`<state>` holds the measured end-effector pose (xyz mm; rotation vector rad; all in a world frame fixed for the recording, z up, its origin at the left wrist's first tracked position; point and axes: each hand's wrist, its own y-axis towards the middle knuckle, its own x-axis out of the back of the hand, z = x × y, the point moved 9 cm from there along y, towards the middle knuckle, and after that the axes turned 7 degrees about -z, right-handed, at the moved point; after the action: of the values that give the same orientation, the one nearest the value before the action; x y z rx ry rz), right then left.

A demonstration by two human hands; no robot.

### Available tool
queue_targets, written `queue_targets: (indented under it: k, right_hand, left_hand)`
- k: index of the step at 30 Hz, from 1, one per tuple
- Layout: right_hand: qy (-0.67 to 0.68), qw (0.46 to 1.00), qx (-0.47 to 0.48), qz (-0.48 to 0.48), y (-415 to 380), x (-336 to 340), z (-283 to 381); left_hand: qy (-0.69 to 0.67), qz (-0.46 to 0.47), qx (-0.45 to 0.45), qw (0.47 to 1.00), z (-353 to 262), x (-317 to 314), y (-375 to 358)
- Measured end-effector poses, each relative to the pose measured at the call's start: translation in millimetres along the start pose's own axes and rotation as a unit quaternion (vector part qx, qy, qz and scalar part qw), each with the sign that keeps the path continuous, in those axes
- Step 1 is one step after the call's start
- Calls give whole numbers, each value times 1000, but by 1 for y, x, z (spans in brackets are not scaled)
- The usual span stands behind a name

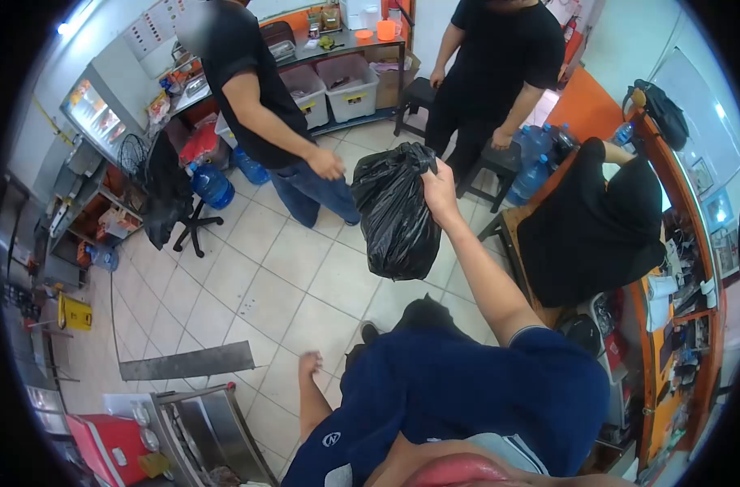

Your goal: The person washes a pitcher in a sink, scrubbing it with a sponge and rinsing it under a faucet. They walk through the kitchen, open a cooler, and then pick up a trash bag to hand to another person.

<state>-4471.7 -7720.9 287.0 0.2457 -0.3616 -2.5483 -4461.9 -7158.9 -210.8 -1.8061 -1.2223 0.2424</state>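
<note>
Held out in front of me at chest height is a full black plastic bag (397, 219). My right hand (440, 195) is closed around its gathered top, and the bag hangs below and to the left of my fingers. What is inside the bag cannot be seen. Down at my side, my left hand (309, 363) hangs over the tiled floor with its fingers loosely bent, and no object shows in it. A person in a black shirt (238, 89) stands just beyond the bag, one hand (328, 165) near it but apart from it.
Another person (500, 57) stands at the back beside a dark stool (496, 166). Someone in black (589, 227) leans over the right-hand counter. Blue water jugs (212, 187) stand on the floor. A metal cart (216, 430) and red cooler (110, 450) are at lower left.
</note>
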Motion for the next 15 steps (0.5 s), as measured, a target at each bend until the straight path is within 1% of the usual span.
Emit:
queue_targets:
  k: [2, 3, 5, 6, 7, 8, 10, 11, 12, 13, 14, 15]
  right_hand:
    - [-7, 1000, 1, -2, 9, -20, 4]
    - [-13, 1000, -2, -4, 8, -30, 3]
    - [4, 1000, -11, 10, 8, -54, -3]
    - [16, 1000, -6, 20, 14, -65, -3]
    - [29, 999, 1, 29, 22, -75, -4]
    - [34, 998, -41, 39, 25, -83, -14]
    - [34, 997, -42, 48, 31, -100, -13]
    - [29, 997, -44, 56, 34, -109, -13]
    - [60, 993, -73, 77, 35, -121, -18]
    - [71, 992, -74, 71, 42, -125, -28]
    - [61, 991, -64, 101, 45, -134, -43]
    - [49, 989, -51, 130, 50, -141, -59]
  left_hand:
    - [9, -28, -128, 991, -89, 32, 39]
    - [15, -30, -135, 990, -129, 45, 41]
    - [97, -70, -221, 968, -194, 69, 52]
    - [99, -78, -221, 967, -222, 76, 47]
    - [33, -91, -223, 970, -255, 79, 25]
    - [-33, -104, -225, 968, -276, 78, 11]
    - [-95, -82, -238, 963, -279, 66, 18]
    - [-99, -73, -220, 968, -268, 56, 25]
    - [-101, -64, -204, 972, -246, 46, 38]
    - [-128, -6, -202, 971, -208, 29, 69]
    - [-57, 1, -129, 990, -189, 12, 50]
    - [0, 40, -86, 995, -159, -7, 45]
